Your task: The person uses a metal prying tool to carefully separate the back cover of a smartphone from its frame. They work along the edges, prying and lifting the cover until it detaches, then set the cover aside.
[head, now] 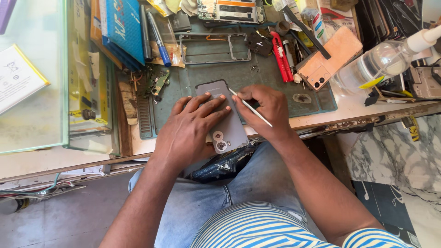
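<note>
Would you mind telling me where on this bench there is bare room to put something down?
Bare mat lies between the right hand and the peach phone back, apart from a small ring. A smaller patch sits between the metal frame and the grey phone. The glass top at left is mostly open. The back edge and right corner are crowded with tools and parts.

The location is a phone repair workshop. A dark green rubber work mat covers the bench centre. At 12 o'clock lie a bare grey metal phone frame and an exposed phone circuit assembly. At 1 o'clock rest red-handled cutters; at 2 o'clock, a clear plastic spray bottle.
</note>
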A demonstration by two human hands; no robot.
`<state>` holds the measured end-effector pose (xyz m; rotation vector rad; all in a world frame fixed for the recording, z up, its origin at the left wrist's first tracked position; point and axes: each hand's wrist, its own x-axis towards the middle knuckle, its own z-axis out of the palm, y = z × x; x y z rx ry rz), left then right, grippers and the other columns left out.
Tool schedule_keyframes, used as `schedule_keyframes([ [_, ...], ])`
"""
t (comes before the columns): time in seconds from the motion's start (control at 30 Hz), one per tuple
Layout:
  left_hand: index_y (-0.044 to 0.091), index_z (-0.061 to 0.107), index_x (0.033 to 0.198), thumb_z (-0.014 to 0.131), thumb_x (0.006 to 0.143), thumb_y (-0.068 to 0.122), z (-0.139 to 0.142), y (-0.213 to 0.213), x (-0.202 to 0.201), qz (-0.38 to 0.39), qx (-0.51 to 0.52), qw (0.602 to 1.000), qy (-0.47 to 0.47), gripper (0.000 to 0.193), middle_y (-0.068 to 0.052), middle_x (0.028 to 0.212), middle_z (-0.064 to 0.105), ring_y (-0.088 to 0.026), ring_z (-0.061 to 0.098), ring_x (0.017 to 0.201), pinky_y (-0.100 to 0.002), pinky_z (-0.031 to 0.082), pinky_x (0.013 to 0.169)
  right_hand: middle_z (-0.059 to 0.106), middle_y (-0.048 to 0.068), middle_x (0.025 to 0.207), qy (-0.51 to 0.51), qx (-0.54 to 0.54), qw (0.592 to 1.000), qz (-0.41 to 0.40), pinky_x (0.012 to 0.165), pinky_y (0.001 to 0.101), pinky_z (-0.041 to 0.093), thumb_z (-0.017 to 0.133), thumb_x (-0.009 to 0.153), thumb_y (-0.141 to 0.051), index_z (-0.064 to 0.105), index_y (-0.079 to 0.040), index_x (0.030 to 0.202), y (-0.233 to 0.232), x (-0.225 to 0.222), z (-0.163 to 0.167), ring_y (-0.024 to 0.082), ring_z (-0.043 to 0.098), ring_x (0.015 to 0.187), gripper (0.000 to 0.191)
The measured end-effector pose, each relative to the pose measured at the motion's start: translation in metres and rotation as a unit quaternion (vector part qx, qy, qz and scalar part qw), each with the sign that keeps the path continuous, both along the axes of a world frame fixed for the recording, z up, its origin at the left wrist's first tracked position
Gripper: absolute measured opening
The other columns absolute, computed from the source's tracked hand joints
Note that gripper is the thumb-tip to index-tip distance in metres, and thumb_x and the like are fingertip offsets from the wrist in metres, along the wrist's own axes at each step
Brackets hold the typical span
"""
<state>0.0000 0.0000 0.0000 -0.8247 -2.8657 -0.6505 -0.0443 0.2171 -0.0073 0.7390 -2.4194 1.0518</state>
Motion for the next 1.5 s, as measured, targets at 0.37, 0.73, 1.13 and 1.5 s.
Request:
schedule_keyframes([
  [0.37,0.022,0.058,0.142,0.085,0.062,0.032,-0.003,0.001,0.0,0.002,-0.001,1.0,-0.01,0.085,-0.001,0.151,0.05,-0.026,0.039,0.142,-0.048,0.025,0.118,0.075,0.012,0.09,0.013,0.055,0.998,0.002,0.069,0.0378,0.056,0.081,0.089,-0.006,0.071,-0.001,0.09,-0.002,-0.006,-0.001,0.027,0.074,0.08,0.011],
  [0.73,0.022,0.059,0.141,0.085,0.061,0.029,0.001,0.002,-0.001,0.001,-0.004,1.0,-0.007,0.084,0.0,0.152,0.051,-0.025,0.04,0.142,-0.047,0.026,0.117,0.076,0.011,0.095,-0.009,-0.044,0.999,-0.004,0.073,0.0335,0.059,0.081,0.092,-0.008,0.072,-0.001,0.095,-0.001,-0.008,-0.006,0.022,0.077,0.084,0.012],
  [1.13,0.022,0.059,0.14,0.086,0.062,0.032,-0.001,0.002,0.004,0.001,0.002,1.0,-0.004,0.084,0.0,0.15,0.051,-0.025,0.041,0.142,-0.048,0.026,0.117,0.075,0.013,0.09,0.03,0.043,0.999,0.003,0.072,0.0377,0.057,0.082,0.088,-0.009,0.072,0.0,0.09,0.001,-0.003,-0.003,0.028,0.074,0.082,0.013],
  [1.5,0.023,0.058,0.141,0.086,0.061,0.032,0.003,0.003,0.0,0.006,-0.008,1.0,-0.012,0.086,0.0,0.151,0.05,-0.025,0.04,0.142,-0.048,0.026,0.118,0.076,0.012,0.094,0.013,0.02,1.0,0.016,0.072,0.0361,0.059,0.08,0.091,-0.01,0.071,-0.001,0.092,0.001,-0.005,0.002,0.026,0.075,0.083,0.012],
])
